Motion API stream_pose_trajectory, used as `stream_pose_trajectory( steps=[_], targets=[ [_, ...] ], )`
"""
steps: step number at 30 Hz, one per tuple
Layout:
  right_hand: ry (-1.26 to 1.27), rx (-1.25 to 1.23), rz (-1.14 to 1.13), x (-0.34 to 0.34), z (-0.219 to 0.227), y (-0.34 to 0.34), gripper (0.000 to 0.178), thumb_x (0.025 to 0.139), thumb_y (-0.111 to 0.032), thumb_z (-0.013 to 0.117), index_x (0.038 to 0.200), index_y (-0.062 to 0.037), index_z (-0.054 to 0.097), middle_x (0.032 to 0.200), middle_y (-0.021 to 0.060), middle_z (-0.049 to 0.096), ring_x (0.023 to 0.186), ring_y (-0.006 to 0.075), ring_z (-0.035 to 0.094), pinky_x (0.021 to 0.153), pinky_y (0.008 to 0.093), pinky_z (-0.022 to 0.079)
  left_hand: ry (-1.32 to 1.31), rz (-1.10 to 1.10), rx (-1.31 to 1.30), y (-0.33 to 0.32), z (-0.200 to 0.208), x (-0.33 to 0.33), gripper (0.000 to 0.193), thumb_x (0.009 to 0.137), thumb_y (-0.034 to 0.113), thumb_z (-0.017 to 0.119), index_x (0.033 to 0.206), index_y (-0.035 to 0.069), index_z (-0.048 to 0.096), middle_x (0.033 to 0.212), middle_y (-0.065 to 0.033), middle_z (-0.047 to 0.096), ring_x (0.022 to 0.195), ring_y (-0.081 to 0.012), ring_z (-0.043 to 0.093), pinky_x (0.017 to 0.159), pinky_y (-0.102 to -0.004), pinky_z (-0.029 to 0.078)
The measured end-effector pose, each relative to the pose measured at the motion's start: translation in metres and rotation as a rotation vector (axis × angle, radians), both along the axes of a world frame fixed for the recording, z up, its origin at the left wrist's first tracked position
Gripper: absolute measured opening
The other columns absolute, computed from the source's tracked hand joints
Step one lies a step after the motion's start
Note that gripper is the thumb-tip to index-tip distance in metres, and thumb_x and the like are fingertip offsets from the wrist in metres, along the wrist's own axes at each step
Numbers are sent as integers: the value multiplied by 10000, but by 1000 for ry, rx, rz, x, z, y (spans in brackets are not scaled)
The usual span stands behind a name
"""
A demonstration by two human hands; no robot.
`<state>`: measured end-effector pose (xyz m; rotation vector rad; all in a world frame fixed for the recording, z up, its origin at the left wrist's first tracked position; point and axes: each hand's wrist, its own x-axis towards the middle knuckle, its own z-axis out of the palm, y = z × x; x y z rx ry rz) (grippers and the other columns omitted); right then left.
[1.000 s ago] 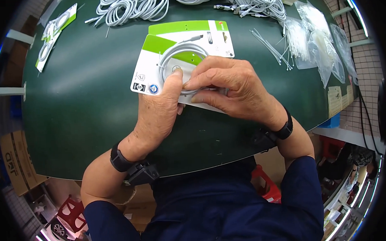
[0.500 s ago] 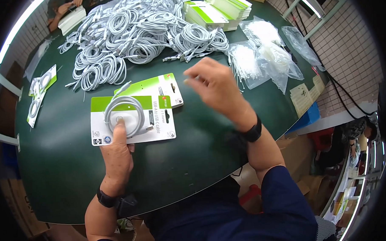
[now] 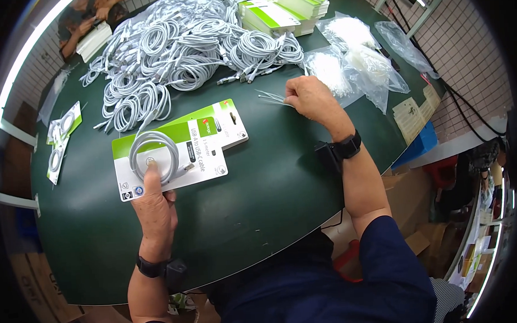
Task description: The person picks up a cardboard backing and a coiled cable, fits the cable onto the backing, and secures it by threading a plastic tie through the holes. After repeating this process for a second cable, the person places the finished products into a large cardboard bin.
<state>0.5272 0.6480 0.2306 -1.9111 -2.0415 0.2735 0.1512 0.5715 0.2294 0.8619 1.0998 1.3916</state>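
My left hand [image 3: 153, 213] grips a white and green cable packaging card [image 3: 204, 163], its thumb pressing a coiled grey USB cable [image 3: 175, 156] against the front. A similar card [image 3: 231, 122] lies partly beneath it on the table. Between the pinched fingers of my right hand [image 3: 315, 98] are several thin white cable ties [image 3: 272, 98], their ends fanning out to the left. Bags of white cable ties [image 3: 326, 71] lie beside that hand.
A large heap of coiled grey cables [image 3: 180, 44] covers the far side of the dark green table [image 3: 227, 236]. Stacked cards [image 3: 270, 16] stand behind. Carded cables [image 3: 61, 140] lie at left. Another person's hands [image 3: 97, 16] hold cards at far left.
My right hand has moved right toward the bags, and cable ties now show in its fingers. The held card has shifted slightly left and tilted.
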Motion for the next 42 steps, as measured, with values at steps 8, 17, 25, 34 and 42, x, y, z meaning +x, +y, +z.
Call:
stream_pose_trajectory(
  steps=[8,17,25,34,42],
  targets=[
    [44,137,-14,-11,-2,-2,115,824,-119,724,850,-7,719,831,184,721,814,375,702,752,442,558,67,62,105,-5,3,6,282,1021,119,608,1287,65,533,942,-36,643,580,-55,536,418,-199,372],
    [48,69,18,-9,-9,1,140,833,-119,689,910,-38,772,874,176,737,885,370,716,822,446,583,72,18,131,-9,4,11,295,1017,112,609,1295,66,522,956,-47,643,579,-60,541,408,-200,391],
    [131,234,42,-10,-3,0,132,862,-116,671,901,-26,758,848,174,732,827,362,711,773,431,577,131,48,178,-16,17,23,265,1026,154,616,1264,67,539,917,-17,625,593,-45,510,438,-201,366],
    [627,514,-42,-40,32,-15,59,938,-80,716,926,-23,716,816,73,736,703,150,675,648,288,525,390,-120,384,-28,9,4,224,1016,148,621,1222,62,597,908,-16,636,618,-64,565,476,-211,438],
    [781,415,85,-60,30,-22,15,944,-40,717,952,-42,731,834,15,732,750,68,659,639,245,510,895,-299,926,-30,-7,-8,280,802,-43,719,1081,-27,711,719,-60,632,562,-178,571,500,-269,443]
  ],
)
